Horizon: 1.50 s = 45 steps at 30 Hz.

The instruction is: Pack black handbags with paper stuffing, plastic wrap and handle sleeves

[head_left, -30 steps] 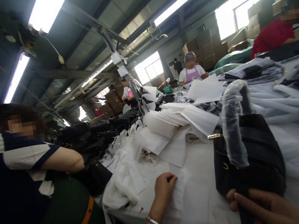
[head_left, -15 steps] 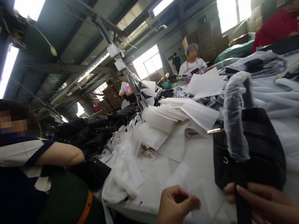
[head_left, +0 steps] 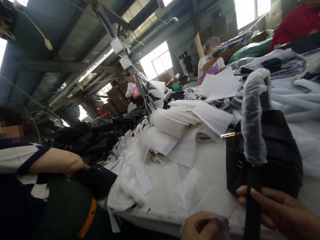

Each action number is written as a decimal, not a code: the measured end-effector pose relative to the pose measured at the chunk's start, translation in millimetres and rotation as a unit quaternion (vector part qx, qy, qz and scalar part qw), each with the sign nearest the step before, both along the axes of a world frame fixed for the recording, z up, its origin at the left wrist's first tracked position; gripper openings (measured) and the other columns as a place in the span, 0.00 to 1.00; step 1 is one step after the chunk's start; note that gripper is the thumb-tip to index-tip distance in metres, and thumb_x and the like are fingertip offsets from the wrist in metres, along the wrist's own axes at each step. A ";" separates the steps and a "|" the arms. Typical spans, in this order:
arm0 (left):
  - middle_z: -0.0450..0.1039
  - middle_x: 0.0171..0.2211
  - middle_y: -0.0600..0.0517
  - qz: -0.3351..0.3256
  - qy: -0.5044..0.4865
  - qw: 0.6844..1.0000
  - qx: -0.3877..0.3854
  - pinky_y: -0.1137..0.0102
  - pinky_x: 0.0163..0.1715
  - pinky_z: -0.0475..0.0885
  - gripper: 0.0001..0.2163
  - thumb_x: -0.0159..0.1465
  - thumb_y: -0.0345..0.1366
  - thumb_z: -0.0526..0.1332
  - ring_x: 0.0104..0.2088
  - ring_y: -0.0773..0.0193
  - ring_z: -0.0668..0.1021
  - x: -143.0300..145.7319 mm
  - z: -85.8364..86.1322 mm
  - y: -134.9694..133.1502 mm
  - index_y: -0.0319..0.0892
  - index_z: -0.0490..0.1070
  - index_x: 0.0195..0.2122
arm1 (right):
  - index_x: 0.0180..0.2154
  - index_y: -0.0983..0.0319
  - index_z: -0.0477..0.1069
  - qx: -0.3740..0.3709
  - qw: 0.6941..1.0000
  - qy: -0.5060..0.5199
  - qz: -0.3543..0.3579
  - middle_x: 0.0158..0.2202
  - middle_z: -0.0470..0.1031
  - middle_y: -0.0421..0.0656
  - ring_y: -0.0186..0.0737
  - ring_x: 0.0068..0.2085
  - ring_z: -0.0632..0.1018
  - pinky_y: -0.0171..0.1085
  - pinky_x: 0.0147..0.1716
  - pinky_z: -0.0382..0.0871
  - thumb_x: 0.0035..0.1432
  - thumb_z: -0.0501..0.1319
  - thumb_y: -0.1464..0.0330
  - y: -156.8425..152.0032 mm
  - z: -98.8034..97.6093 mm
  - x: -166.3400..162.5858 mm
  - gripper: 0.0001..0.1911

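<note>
A black handbag stands on the white table in front of me, its handle wrapped in white foam sheet. My right hand sits at the bag's base, fingers closed on its black strap. At the bottom edge my left hand is pinched shut on a thin translucent plastic sheet. A loose white strip lies on the table just beyond that hand.
A co-worker in a striped top sits close on my left, arm over a pile of black bags. Stacks of white paper sheets cover the table's middle. Foam-wrapped bags lie at right. Other people work farther back.
My left hand has lifted off the white strip on the table and drawn back toward me, now pinching a plastic sheet. My right hand keeps the strap. The view tilted up slightly.
</note>
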State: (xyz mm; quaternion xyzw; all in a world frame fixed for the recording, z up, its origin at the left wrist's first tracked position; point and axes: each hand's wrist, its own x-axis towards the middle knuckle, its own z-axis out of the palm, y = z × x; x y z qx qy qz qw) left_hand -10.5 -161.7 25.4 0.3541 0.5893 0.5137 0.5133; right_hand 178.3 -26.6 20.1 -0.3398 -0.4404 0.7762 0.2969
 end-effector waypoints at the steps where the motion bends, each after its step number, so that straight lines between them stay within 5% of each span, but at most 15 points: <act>1: 0.80 0.35 0.44 0.009 -0.039 0.999 -0.006 0.68 0.39 0.70 0.18 0.57 0.50 0.68 0.36 0.59 0.79 2.3 0.1 0.5 0.37 0.82 0.37 | 0.37 0.57 0.84 0.002 1.000 -0.002 -0.003 0.36 0.83 0.49 0.34 0.24 0.72 0.33 0.22 0.65 0.40 0.74 0.45 -0.5 1.7 0.1 0.28; 5: 0.80 0.31 0.47 0.063 -0.135 0.989 0.008 0.69 0.36 0.71 0.18 0.52 0.50 0.72 0.33 0.60 0.79 7.5 -3.8 2.6 0.38 0.80 0.32 | 0.36 0.58 0.85 -0.003 1.000 -0.013 -0.013 0.37 0.83 0.50 0.43 0.31 0.78 0.35 0.26 0.69 0.37 0.75 0.44 -2.4 7.2 0.4 0.30; 11: 0.81 0.28 0.46 0.062 0.009 0.998 -0.025 0.71 0.33 0.70 0.22 0.50 0.54 0.74 0.29 0.63 0.78 9.7 -4.2 -2.5 0.36 0.81 0.29 | 0.37 0.57 0.84 -0.023 1.000 -0.012 -0.017 0.37 0.83 0.49 0.44 0.34 0.79 0.36 0.32 0.72 0.37 0.76 0.45 -3.1 6.0 0.1 0.29; 19: 0.68 0.21 0.56 0.070 0.034 0.997 0.005 0.74 0.28 0.60 0.23 0.47 0.53 0.75 0.25 0.72 0.67 10.4 -19.4 0.5 0.38 0.69 0.23 | 0.42 0.55 0.83 -0.029 0.999 0.040 0.000 0.40 0.83 0.47 0.43 0.37 0.78 0.38 0.38 0.70 0.46 0.72 0.46 -0.2 -8.2 1.4 0.26; 25: 0.74 0.27 0.52 0.063 0.013 0.998 -0.023 0.73 0.29 0.61 0.21 0.49 0.51 0.74 0.27 0.69 0.70 10.5 -21.9 0.8 0.38 0.79 0.35 | 0.44 0.59 0.82 0.021 1.000 0.007 -0.002 0.22 0.76 0.44 0.51 0.43 0.78 0.43 0.46 0.69 0.47 0.70 0.43 -1.2 -3.4 -0.6 0.31; 31: 0.65 0.19 0.57 0.042 0.032 0.998 -0.042 0.74 0.24 0.55 0.23 0.47 0.50 0.75 0.21 0.73 0.62 9.9 -12.5 -3.8 0.37 0.81 0.38 | 0.40 0.57 0.83 0.021 0.999 0.009 -0.031 0.35 0.83 0.48 0.41 0.32 0.74 0.40 0.36 0.69 0.42 0.72 0.43 -3.8 3.7 -5.9 0.30; 37: 0.70 0.21 0.56 0.059 0.040 0.991 -0.110 0.75 0.24 0.58 0.18 0.45 0.36 0.74 0.22 0.72 0.68 17.2 0.2 -4.8 0.38 0.81 0.38 | 0.39 0.56 0.84 0.030 0.999 0.026 -0.032 0.35 0.83 0.46 0.33 0.25 0.67 0.34 0.27 0.64 0.43 0.73 0.45 -6.8 2.9 -8.9 0.26; 45: 0.71 0.22 0.57 0.038 0.029 0.992 -0.120 0.76 0.24 0.59 0.20 0.46 0.33 0.72 0.22 0.73 0.68 19.0 10.4 -4.0 0.39 0.81 0.42 | 0.40 0.58 0.83 0.083 0.996 0.005 -0.026 0.34 0.82 0.46 0.33 0.25 0.67 0.35 0.29 0.66 0.48 0.71 0.46 -4.5 -1.2 -7.9 0.26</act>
